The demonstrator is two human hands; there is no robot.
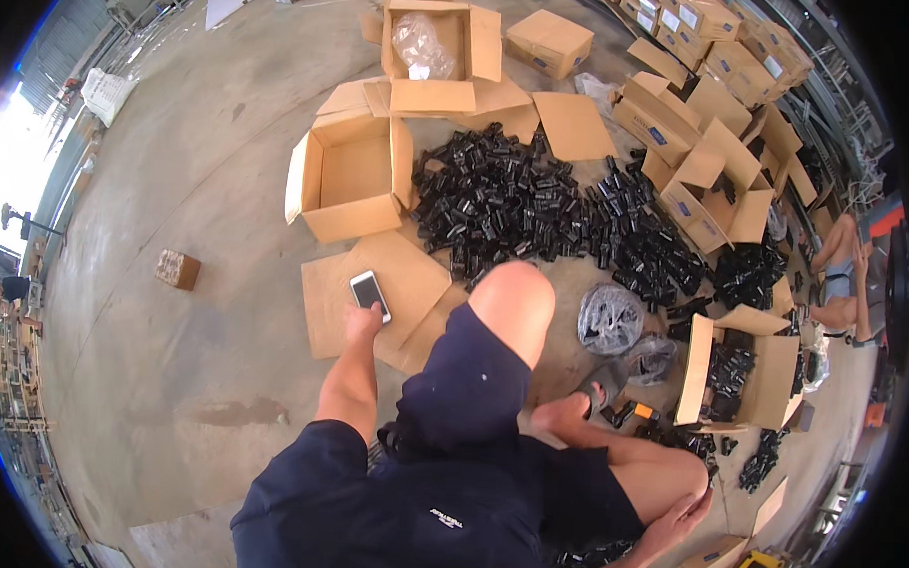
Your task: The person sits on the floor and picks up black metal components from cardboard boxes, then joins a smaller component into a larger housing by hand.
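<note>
My left hand (363, 319) grips the lower end of a white smartphone (368, 289), its dark screen facing up. The phone is over flattened cardboard (328, 305) on the floor; whether it touches the sheet I cannot tell. My right hand (679, 517) rests along my bent right leg near the knee, holding nothing that shows, fingers laid against the leg. In front of my raised left knee spreads a large heap of glossy black plastic parts (507, 201). A clear plastic bag (610, 320) of dark items lies beside my sandalled foot.
Empty open cartons (354, 165) stand beyond the cardboard. More cartons (713, 193) line the right, and an open box (747, 374) with black parts is near my right knee. Another person (843, 278) sits at the far right. A small brown block (178, 270) is on the left floor.
</note>
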